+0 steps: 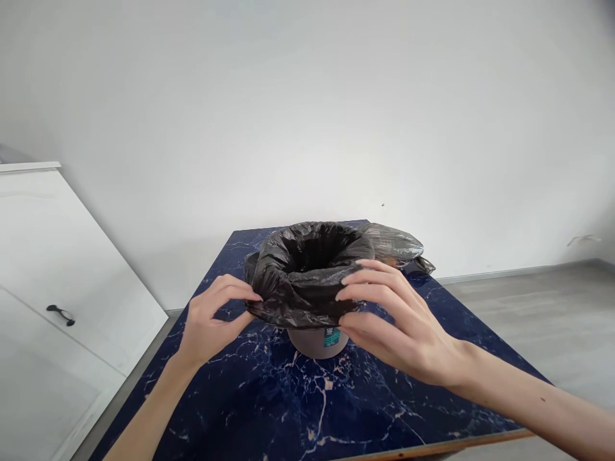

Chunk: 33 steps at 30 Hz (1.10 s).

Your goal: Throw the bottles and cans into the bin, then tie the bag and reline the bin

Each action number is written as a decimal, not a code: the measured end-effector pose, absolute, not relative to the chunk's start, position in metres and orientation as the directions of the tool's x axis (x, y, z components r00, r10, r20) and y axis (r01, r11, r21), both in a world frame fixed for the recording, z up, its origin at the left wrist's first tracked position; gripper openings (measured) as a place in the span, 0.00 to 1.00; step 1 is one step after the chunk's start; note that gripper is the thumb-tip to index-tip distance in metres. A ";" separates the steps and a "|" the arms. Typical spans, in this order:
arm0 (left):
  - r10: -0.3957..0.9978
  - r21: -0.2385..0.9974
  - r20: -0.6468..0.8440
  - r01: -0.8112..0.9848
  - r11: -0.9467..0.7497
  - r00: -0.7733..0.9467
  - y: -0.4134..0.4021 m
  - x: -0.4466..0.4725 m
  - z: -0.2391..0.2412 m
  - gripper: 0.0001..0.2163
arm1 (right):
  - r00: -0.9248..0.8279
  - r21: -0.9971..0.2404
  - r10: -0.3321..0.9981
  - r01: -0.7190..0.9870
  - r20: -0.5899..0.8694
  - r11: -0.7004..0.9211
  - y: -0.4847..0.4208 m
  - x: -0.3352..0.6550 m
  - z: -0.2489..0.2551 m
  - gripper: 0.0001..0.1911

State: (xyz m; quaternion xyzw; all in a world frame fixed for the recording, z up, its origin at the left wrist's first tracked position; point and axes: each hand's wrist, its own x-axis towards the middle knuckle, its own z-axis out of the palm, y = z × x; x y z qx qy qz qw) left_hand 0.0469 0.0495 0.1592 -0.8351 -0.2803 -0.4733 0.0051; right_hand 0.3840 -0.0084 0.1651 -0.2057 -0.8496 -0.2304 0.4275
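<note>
A black trash bag (307, 298) lines a small grey bin (310, 344), its edge folded outward over the rim and hanging down the sides. Only the bin's lower part shows, with a teal label on it. My left hand (214, 314) pinches the bag's edge at the left between thumb and fingers. On the right side, my right hand (394, 314) holds the hanging edge, thumb below and fingers spread along the bag. The bag's mouth is open and its inside is dark.
The bin stands on a dark blue marble-patterned table (250, 403). A filled, tied translucent bag (391, 242) lies behind it to the right. A white cabinet (57, 269) with a black handle stands at left. A white wall (307, 115) rises behind the table.
</note>
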 end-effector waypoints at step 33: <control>0.869 0.883 0.257 0.262 -0.389 0.423 0.077 0.133 0.072 0.66 | -0.403 -0.243 0.520 0.564 0.753 0.789 0.008 0.439 0.185 0.12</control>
